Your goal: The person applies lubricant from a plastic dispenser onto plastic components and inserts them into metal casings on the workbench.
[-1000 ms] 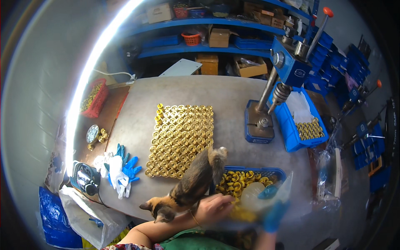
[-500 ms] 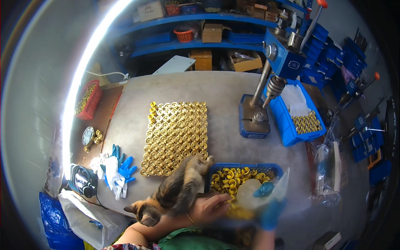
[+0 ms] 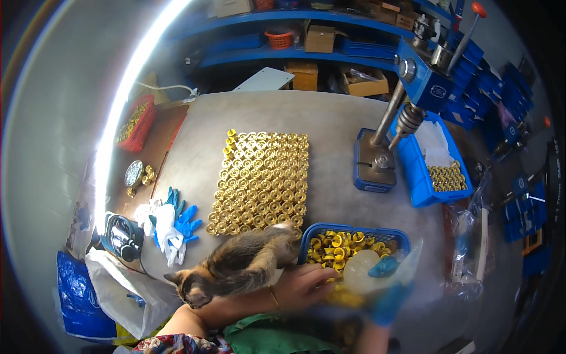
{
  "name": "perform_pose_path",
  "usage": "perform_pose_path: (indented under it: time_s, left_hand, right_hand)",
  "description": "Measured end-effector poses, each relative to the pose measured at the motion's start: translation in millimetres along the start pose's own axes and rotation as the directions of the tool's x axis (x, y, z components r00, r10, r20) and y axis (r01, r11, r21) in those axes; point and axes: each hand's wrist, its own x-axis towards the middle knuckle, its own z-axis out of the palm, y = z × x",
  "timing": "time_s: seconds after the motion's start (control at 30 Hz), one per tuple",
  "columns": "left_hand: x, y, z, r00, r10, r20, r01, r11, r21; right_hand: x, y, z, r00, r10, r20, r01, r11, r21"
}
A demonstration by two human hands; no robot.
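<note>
Your bare left hand (image 3: 308,284) is loosely curled; your blue-gloved right hand (image 3: 391,304) blurs, its opening unclear; neither's hold can be told. Just beyond: glossy yellow-gold cup-shaped parts (image 3: 338,252) in a blue plastic basket (image 3: 386,233).

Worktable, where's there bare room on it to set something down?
On the worktable, bare patches lie behind the gold-coloured rows, between those rows and the blue press, and left of the rows, behind the gloves. It's crowded in front: cat, blue basket, left hand and gloved right hand.
</note>
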Motion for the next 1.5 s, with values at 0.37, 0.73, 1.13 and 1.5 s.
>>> perform_pose_path:
  time_s: [0.37,0.73,1.13,1.5]
  left_hand:
    - [-2.5,-1.0,-0.6,0.999,-0.016,0.044,0.013,0.998,0.066]
    - [-5.3,-3.1,3.1,1.0,-0.01,0.012,0.01,0.997,0.08]
    - [-10.0,-7.5,-0.7,0.999,0.003,-0.035,0.003,0.986,0.166]
    - [-32.4,-38.1,37.1,0.652,-0.66,0.373,0.545,0.066,-0.836]
  right_hand:
    - [-0.1,6.0,-10.3,0.998,-0.031,0.061,0.038,0.994,-0.106]
    - [1.4,2.5,-4.3,0.997,-0.048,0.061,0.054,0.994,-0.095]
    - [3.5,-12.0,10.4,0.991,-0.074,0.115,0.105,0.949,-0.297]
    - [-0.8,8.1,-11.1,0.999,-0.012,0.049,0.022,0.976,-0.215]
